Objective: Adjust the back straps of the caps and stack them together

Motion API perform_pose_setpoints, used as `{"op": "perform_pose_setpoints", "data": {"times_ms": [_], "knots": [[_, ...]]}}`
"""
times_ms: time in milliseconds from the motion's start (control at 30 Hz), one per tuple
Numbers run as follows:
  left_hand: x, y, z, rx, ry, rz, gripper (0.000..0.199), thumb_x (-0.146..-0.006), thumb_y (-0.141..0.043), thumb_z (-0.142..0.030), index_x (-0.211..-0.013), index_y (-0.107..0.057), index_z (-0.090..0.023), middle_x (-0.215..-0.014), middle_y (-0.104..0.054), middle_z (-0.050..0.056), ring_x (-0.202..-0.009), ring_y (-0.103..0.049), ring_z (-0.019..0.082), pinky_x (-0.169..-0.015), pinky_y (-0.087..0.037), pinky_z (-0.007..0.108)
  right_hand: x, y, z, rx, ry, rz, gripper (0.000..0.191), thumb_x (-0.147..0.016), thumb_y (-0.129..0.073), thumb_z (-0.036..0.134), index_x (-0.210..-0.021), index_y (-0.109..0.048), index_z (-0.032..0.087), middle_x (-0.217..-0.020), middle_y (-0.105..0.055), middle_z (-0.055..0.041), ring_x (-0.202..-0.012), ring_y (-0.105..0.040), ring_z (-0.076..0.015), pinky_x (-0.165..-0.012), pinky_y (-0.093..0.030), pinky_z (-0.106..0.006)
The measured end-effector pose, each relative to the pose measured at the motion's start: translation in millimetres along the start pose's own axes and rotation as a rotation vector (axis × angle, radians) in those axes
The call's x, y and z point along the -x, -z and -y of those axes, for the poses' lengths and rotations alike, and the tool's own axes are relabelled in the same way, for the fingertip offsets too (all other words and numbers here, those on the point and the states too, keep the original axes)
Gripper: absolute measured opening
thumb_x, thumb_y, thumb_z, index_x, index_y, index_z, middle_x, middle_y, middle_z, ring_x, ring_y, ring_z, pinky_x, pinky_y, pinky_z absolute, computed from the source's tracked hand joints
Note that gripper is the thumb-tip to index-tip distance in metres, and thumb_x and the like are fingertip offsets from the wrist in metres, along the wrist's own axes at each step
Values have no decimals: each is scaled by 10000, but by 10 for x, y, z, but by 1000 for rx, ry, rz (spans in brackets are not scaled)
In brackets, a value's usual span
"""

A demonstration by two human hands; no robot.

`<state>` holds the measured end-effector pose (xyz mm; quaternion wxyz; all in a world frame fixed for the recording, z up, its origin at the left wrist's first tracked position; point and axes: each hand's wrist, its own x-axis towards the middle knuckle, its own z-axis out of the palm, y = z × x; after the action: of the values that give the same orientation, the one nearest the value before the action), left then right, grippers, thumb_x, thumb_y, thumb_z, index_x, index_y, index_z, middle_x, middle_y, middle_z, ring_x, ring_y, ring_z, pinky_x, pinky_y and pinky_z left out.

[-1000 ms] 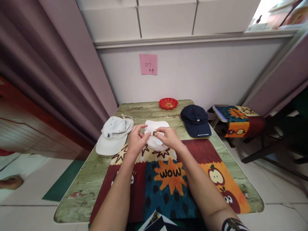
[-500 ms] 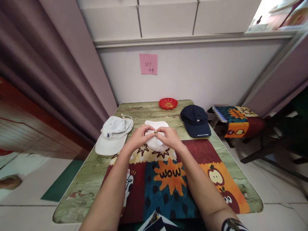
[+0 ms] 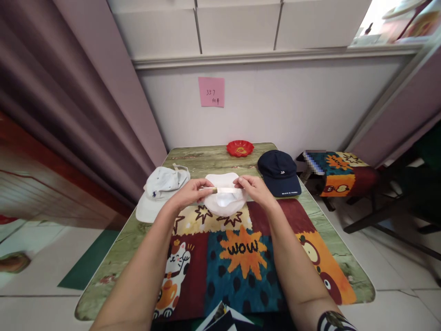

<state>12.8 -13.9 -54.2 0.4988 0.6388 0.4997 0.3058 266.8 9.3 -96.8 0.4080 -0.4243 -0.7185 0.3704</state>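
Note:
A white cap (image 3: 225, 205) rests upside down or tilted on the far edge of the mat, its back strap (image 3: 225, 190) stretched toward me. My left hand (image 3: 193, 191) pinches the strap's left end, by a small brass-coloured buckle (image 3: 214, 190). At the other side, my right hand (image 3: 251, 187) is closed on the right part of the strap. To the left lies a pale cap (image 3: 164, 186) with a small dark emblem, near my left hand. A navy cap (image 3: 279, 172) with white lettering on its brim sits right of my right hand.
The patterned mat (image 3: 241, 276) covers the near part of the wooden-look table (image 3: 113, 271). A red scalloped dish (image 3: 240, 148) stands at the back. On the wall hangs a pink note (image 3: 211, 92). A cloth-covered stool (image 3: 341, 172) is to the right.
My hands have drawn apart, the left going left and the right going right. The strap between them now shows as a straight band, with the buckle by my left fingers.

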Motion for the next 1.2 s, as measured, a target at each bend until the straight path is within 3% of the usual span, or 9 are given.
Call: {"op": "perform_pose_setpoints", "data": {"times_ms": [233,633,867,1200], "knots": [[-16,16,6,40,-6,80,282,-705,-769,-400,-868,-723,-175,-536,-562,13,-451,-487,126,-443,-372,227,49,-7,120,-5,24,151,257,-855,-608,379,-879,-754,170,-868,-737,-27,-807,-633,-169,-703,-440,-241],[-5,28,64,-2,-16,132,250,-809,-686,-372,-918,-633,-154,-566,-543,-23,-511,-462,96,-497,-343,204,34,-33,91,-25,-15,146,230,-805,-649,355,-865,-757,161,-845,-730,-41,-777,-609,-168,-670,-432,-246],[-18,28,85,-1,-12,94,216,-804,-669,-349,-877,-620,-151,-536,-512,-37,-494,-434,89,-495,-304,205,37,6,90,-10,-21,124,227,-814,-631,349,-859,-746,159,-822,-725,-31,-729,-597,-152,-663,-417,-246],[-5,27,121,-3,-20,82,235,-811,-672,-372,-889,-624,-155,-588,-540,-31,-537,-470,97,-518,-322,202,46,10,107,29,-11,178,225,-821,-644,337,-923,-767,179,-910,-749,-42,-830,-638,-183,-716,-435,-255]]}}
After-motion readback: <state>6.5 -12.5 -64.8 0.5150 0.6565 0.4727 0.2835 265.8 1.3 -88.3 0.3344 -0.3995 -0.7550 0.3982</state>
